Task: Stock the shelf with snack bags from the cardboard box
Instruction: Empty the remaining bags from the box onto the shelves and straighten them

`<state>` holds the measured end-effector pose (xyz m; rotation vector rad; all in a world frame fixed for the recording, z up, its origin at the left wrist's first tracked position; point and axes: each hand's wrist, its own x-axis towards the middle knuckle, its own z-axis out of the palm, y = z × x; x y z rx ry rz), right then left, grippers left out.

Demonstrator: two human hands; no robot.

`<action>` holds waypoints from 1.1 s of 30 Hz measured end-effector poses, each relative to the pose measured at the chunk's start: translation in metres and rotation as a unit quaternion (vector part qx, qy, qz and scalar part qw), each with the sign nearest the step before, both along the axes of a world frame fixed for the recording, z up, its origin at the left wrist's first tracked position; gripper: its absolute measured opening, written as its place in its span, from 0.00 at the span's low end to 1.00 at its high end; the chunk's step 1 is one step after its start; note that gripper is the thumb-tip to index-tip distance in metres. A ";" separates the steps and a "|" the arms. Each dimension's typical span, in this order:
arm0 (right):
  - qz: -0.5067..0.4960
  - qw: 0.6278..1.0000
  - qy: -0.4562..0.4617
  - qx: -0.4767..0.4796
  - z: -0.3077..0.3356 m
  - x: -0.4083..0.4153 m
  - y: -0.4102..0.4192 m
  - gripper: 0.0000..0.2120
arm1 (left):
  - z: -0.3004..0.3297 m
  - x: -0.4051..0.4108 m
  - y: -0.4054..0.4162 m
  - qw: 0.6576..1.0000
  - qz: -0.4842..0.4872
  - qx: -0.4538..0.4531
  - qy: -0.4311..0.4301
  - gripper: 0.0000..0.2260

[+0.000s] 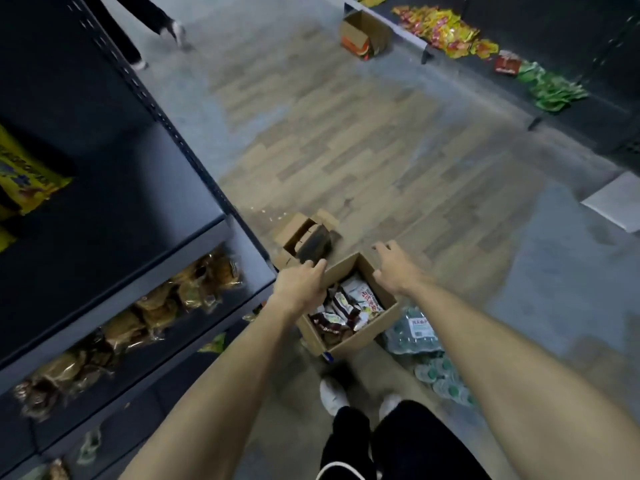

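An open cardboard box (375, 325) sits on the floor in front of my feet, filled with several white and brown snack bags (349, 303). My left hand (301, 284) grips the box's far left rim, fingers curled over the edge. My right hand (393, 268) hovers above the box's far right corner with fingers spread and holding nothing. The dark metal shelf (114, 216) stands to my left; its upper board is mostly bare, with a yellow bag (24, 178) at the far left.
Clear-wrapped brown pastries (152, 310) fill the lower shelf. A smaller open box (304, 237) lies beyond the main one. A pack of water bottles (415, 332) lies on the floor to the right. Another shelf with colourful bags (446, 29) and another person's legs (145, 26) are across the aisle.
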<state>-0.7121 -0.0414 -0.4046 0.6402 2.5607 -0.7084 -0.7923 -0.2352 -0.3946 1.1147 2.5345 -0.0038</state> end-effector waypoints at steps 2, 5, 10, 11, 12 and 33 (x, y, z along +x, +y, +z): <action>-0.007 1.000 -0.020 -0.011 -0.026 -0.005 0.005 0.24 | -0.024 -0.002 0.001 1.000 -0.002 -0.018 -0.025 0.14; -0.005 0.999 -0.043 -0.029 -0.073 -0.013 0.012 0.23 | -0.061 -0.004 0.005 0.997 0.006 -0.053 -0.048 0.17; 0.048 0.991 -0.118 -0.044 -0.151 -0.018 0.010 0.24 | -0.132 0.008 0.011 0.982 0.062 -0.095 -0.151 0.26; 0.056 0.989 -0.127 -0.049 -0.163 -0.019 0.009 0.25 | -0.144 0.010 0.013 0.979 0.075 -0.095 -0.162 0.28; 0.061 0.988 -0.133 -0.054 -0.175 -0.020 0.007 0.25 | -0.156 0.012 0.015 0.977 0.088 -0.093 -0.170 0.28; 0.024 0.977 -0.191 -0.088 -0.452 -0.036 0.036 0.32 | -0.405 0.025 0.056 0.950 0.269 -0.036 -0.156 0.19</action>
